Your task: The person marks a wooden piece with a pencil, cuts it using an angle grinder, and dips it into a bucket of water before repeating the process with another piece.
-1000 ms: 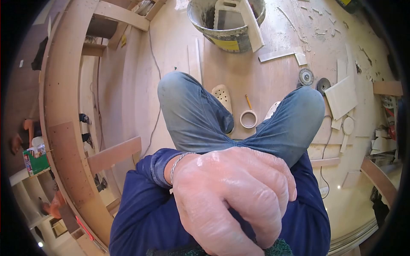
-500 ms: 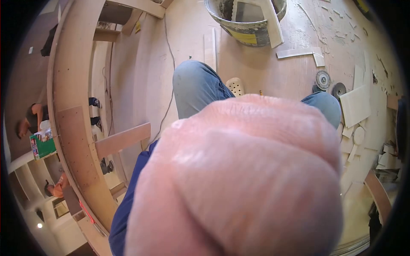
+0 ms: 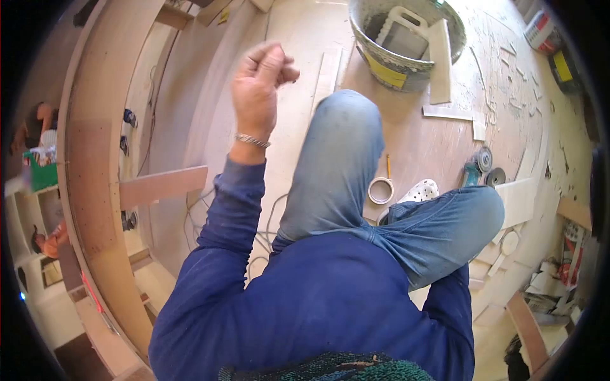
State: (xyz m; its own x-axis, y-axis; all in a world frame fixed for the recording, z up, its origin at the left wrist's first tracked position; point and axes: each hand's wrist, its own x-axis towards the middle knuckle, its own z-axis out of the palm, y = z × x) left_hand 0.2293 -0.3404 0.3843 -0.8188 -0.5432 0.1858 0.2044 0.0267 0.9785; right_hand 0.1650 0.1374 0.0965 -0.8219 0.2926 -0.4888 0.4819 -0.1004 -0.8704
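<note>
My left hand (image 3: 259, 89) is raised over the pale floor at upper left, a chain bracelet (image 3: 252, 140) on its wrist. Its fingers are curled in, with the thumb laid against them, slightly blurred; I see nothing in them. My right sleeve (image 3: 452, 305) runs down behind my bent leg, which hides my right hand. Between my legs lie a roll of tape (image 3: 381, 180) and a yellow pencil (image 3: 389, 166). An angle grinder (image 3: 473, 171) rests on the floor beyond my right knee.
A dirty bucket (image 3: 387, 73) with a white plastic jug (image 3: 405, 35) and a board strip (image 3: 440, 63) stands ahead. Offcuts (image 3: 515, 197) and scraps litter the right side. A wooden frame (image 3: 95, 159) rises at left, with a protruding plank (image 3: 165, 186). Other people are beyond it.
A hand that filled the view close to the camera is gone from there. My left hand now shows farther out at upper left. The view has shifted, showing my torso and legs.
</note>
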